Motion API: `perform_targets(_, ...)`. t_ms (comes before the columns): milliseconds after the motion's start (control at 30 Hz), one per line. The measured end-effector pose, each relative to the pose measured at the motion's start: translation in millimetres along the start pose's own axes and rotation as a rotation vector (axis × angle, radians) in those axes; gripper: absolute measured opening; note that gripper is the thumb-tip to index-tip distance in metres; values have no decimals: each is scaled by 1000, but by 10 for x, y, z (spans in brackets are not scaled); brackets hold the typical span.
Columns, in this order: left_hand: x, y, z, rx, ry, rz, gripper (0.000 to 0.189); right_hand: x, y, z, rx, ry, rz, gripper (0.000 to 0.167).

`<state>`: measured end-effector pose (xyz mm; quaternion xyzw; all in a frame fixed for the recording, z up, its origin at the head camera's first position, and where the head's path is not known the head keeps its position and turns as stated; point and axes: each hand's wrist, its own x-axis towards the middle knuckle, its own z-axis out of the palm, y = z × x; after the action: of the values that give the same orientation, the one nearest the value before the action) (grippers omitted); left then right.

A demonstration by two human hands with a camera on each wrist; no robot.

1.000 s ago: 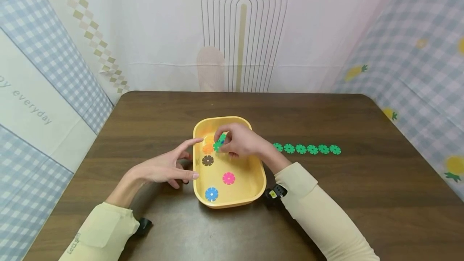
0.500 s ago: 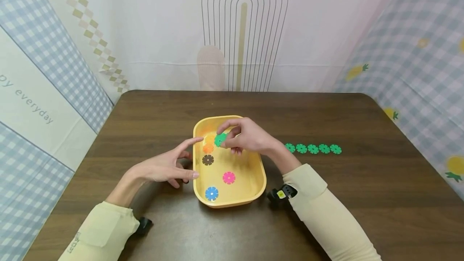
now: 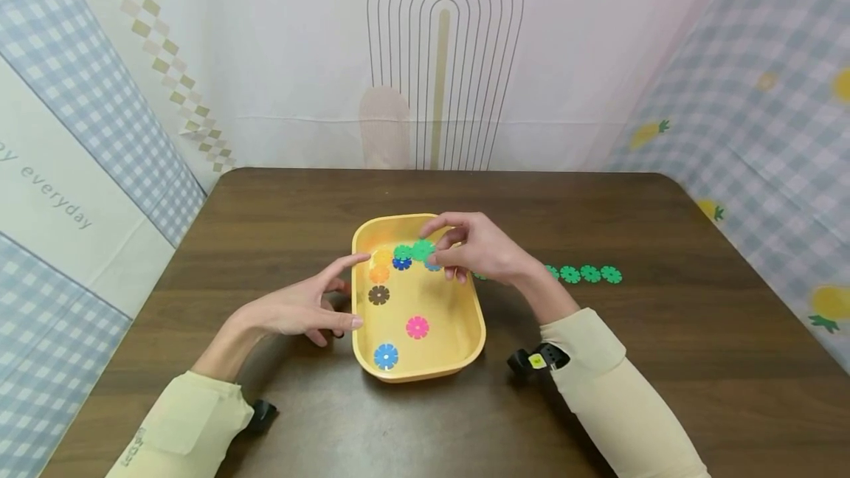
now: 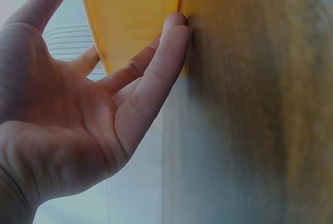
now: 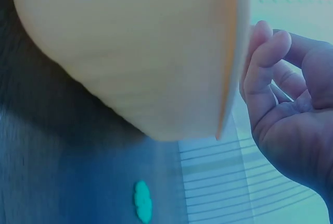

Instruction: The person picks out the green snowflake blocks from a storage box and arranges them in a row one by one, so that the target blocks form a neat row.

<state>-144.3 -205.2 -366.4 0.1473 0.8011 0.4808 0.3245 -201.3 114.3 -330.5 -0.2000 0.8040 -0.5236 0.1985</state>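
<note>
My right hand (image 3: 488,249) pinches a green notched interlocking disc (image 3: 423,249) between thumb and fingertips, above the far part of a yellow plastic tray (image 3: 458,316). My left hand (image 3: 299,305) touches the tray's left side, its thumb and index finger on the rim and the other fingers low against the outer wall (image 4: 130,21). Inside lie another green disc (image 3: 403,251), a dark blue disc (image 3: 401,263), a brown disc (image 3: 378,295), a pink disc (image 3: 417,327), a blue disc (image 3: 386,356) and orange ones (image 3: 379,274). A light blue disc is partly hidden by my right hand.
To the right of the tray, a row of green discs (image 3: 569,274) lies on the dark wooden table (image 3: 319,419), its left part covered by my right arm. Patterned curtains (image 3: 299,57) hang behind the table and along both sides.
My right hand has lifted the green disc and moved right with it across the tray, uncovering the other green disc and the dark blue disc. The left hand has stayed in place.
</note>
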Motion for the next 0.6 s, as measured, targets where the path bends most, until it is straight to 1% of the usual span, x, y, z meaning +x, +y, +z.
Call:
perform_targets(200,9,13,2,10,7,-5,101,-123,68,-138,26,30,-9,36)
perform_targets(467,1,20,0,19,0,4,103,-303,191,-356,67,84,26,38)
perform_targets(600,-11,20,1,22,2,-6,102,-408,254,-490,77,113,48,39)
